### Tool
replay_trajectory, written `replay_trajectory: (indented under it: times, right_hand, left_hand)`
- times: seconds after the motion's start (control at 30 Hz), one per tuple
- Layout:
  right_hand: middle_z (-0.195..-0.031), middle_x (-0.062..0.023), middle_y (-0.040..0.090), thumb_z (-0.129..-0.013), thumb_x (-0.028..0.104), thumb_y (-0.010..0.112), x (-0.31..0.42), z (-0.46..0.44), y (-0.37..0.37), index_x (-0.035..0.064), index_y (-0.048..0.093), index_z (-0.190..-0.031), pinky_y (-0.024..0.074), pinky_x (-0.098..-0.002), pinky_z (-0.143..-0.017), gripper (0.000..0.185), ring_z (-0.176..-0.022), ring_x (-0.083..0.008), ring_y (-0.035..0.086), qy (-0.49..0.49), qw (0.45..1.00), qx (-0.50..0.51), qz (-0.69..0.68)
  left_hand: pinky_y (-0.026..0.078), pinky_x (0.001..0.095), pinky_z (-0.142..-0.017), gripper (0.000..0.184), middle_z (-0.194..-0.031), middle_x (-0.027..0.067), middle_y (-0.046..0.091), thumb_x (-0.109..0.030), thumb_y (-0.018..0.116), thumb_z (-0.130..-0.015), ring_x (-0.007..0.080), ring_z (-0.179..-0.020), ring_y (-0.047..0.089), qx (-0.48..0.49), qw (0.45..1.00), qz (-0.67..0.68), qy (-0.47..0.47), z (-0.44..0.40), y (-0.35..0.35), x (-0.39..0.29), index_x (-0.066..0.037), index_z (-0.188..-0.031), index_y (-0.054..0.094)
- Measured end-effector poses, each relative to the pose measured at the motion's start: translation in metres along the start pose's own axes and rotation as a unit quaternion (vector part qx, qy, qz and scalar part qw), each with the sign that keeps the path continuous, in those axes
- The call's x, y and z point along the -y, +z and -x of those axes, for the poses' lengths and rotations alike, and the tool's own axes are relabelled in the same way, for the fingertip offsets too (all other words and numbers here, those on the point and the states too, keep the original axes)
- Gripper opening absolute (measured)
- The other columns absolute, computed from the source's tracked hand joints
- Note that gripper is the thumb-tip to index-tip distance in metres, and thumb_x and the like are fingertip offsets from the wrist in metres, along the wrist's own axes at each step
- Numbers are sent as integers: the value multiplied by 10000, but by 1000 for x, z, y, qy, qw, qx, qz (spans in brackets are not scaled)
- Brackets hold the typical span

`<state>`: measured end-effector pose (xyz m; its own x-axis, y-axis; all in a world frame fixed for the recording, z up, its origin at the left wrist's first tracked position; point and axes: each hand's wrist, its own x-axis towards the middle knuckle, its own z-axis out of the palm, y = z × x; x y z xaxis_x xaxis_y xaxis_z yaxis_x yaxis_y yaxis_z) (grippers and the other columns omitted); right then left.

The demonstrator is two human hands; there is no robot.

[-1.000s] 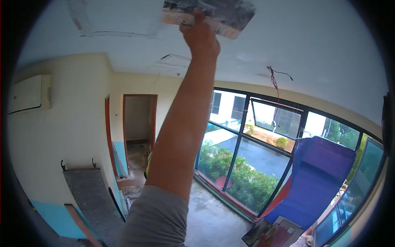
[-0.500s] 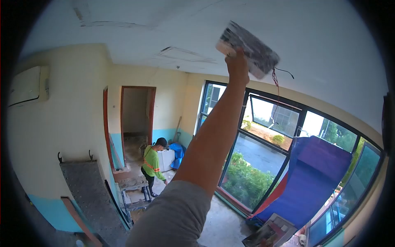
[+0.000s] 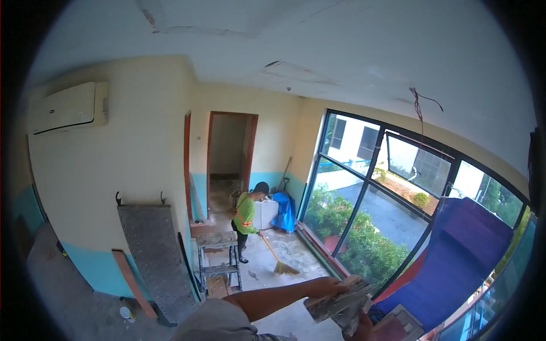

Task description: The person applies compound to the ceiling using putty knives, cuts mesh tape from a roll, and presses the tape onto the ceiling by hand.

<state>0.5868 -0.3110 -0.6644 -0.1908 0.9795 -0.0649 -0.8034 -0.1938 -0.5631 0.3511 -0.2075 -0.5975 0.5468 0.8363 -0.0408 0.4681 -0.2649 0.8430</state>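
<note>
My left hand [image 3: 329, 287] is closed around a plastering trowel [image 3: 355, 285], its flat rectangular blade smeared with grey and white. The left arm reaches across the lower middle of the view from a grey sleeve. Close under the trowel, my right hand [image 3: 363, 328] is closed at the bottom edge. A grey-smeared flat piece [image 3: 346, 319] lies between the two hands. Whether it is a second tool in the right hand cannot be made out. Above them spreads the white ceiling [image 3: 352, 51], with patch marks and dangling wires [image 3: 418, 105].
A person [image 3: 245, 216] in a lime-green top sweeps the floor with a broom [image 3: 281, 267]. A step platform [image 3: 219, 264] stands nearby. A dark perforated board [image 3: 151, 244] and a plank [image 3: 132, 281] lean left. Blue-purple sheeting [image 3: 455, 256] hangs by the windows at right.
My left hand has come down from the ceiling with the trowel, to the lower middle. My right hand has come into view beside it. The view has shifted, and the person's broom now shows.
</note>
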Motion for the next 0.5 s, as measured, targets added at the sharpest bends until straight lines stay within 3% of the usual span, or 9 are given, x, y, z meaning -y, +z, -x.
replay_trajectory:
  times: [0.07, 0.17, 0.27, 0.3, 0.37, 0.4, 0.47, 0.5]
  right_hand:
    - [-1200, -124, 618, -1004, 232, 497, -12, 0, 11, 23, 503, -1343, 547, -399, -848, 398, -1026, -248, 618, 23, 999, -48, -1]
    - [-1015, -98, 662, -1005, 242, 496, -34, -11, 3, 19, 507, -1333, 568, -345, -644, 397, -786, -195, 645, 76, 989, -116, 46]
    - [-880, -64, 664, -1011, 263, 484, -43, -21, -50, 29, 539, -1280, 533, -307, -522, 360, -641, -158, 618, 89, 990, 66, 84]
    - [-870, -64, 660, -1010, 263, 492, -42, -31, -58, 37, 550, -1253, 531, -312, -532, 338, -638, -163, 615, 96, 981, 160, 50]
    - [-851, -64, 653, -1006, 265, 509, -42, -45, -72, 51, 573, -1199, 529, -323, -553, 295, -632, -174, 610, 106, 934, 340, -22]
    - [-977, -92, 637, -997, 258, 518, -37, -31, -39, 36, 545, -1241, 514, -359, -689, 331, -790, -217, 608, 74, 968, 239, -28]
    - [-1228, -147, 604, -978, 246, 536, -23, -8, 28, 6, 489, -1324, 485, -430, -959, 423, -1105, -304, 604, 5, 999, 21, -40]
    - [-1265, -146, 593, -988, 233, 507, -21, -14, 28, 5, 477, -1343, 478, -444, -990, 423, -1141, -311, 594, -15, 1000, 19, -6]
  left_hand:
    - [466, 405, -919, 738, -1101, 217, 659, -641, 550, -889, 313, -1039, 633, -26, 998, -29, -42, 36, -6, 9, 32, -1187, 612]
    - [472, 392, -911, 725, -1094, 212, 660, -617, 575, -882, 295, -1037, 633, -41, 998, -51, -13, 61, -3, 55, 40, -1186, 606]
    - [480, 378, -908, 661, -1080, 212, 659, -557, 563, -887, 276, -1024, 641, -56, 991, -14, -122, 108, -18, 26, 23, -1203, 591]
    - [493, 384, -888, 623, -1093, 210, 660, -510, 614, -878, 283, -1027, 647, -56, 987, 18, -153, 116, -20, 29, 15, -1212, 586]
    - [490, 382, -871, 662, -1072, 213, 662, -544, 650, -855, 288, -989, 645, -140, 977, -9, -160, 134, -19, 34, 21, -1194, 588]
    - [488, 381, -863, 682, -1061, 215, 663, -561, 668, -843, 291, -971, 644, -180, 970, -24, -163, 142, -18, 36, 24, -1184, 589]
    - [495, 377, -864, 589, -1063, 197, 661, -436, 686, -869, 294, -967, 644, -313, 943, 24, -110, 136, -11, 73, 21, -1209, 536]
    - [495, 370, -866, 548, -1067, 185, 660, -385, 685, -883, 284, -970, 644, -383, 919, 55, -80, 131, -3, 85, 16, -1218, 522]
